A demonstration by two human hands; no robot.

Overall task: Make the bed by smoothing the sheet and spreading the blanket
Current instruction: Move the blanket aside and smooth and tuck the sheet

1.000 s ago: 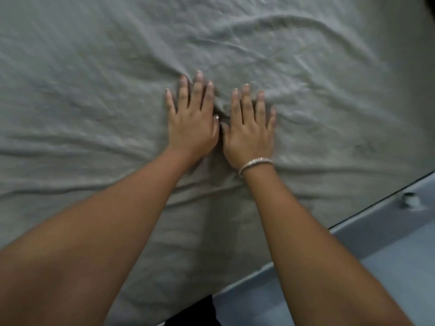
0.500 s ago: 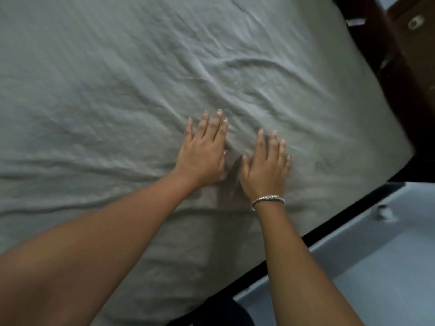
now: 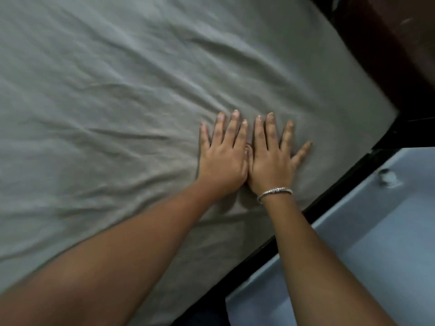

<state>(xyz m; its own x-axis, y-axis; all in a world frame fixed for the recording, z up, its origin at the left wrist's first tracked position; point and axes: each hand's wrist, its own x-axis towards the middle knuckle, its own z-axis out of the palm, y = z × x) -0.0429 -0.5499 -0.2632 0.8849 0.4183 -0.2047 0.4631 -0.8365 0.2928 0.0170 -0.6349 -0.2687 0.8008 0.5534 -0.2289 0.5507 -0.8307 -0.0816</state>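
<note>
Grey wrinkled bedsheet (image 3: 117, 114), stretching from 9 to 2 o'clock, is being pressed by the left hand (image 3: 222, 158) and right hand (image 3: 273, 161), both flat and open, side by side. Having slid toward 3 o'clock, they are leaving smoother cloth, with creases remaining at 9 o'clock.

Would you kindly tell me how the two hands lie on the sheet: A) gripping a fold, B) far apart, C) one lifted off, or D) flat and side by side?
D: the left hand and right hand press flat on the sheet, fingers straight, side by side.
</note>
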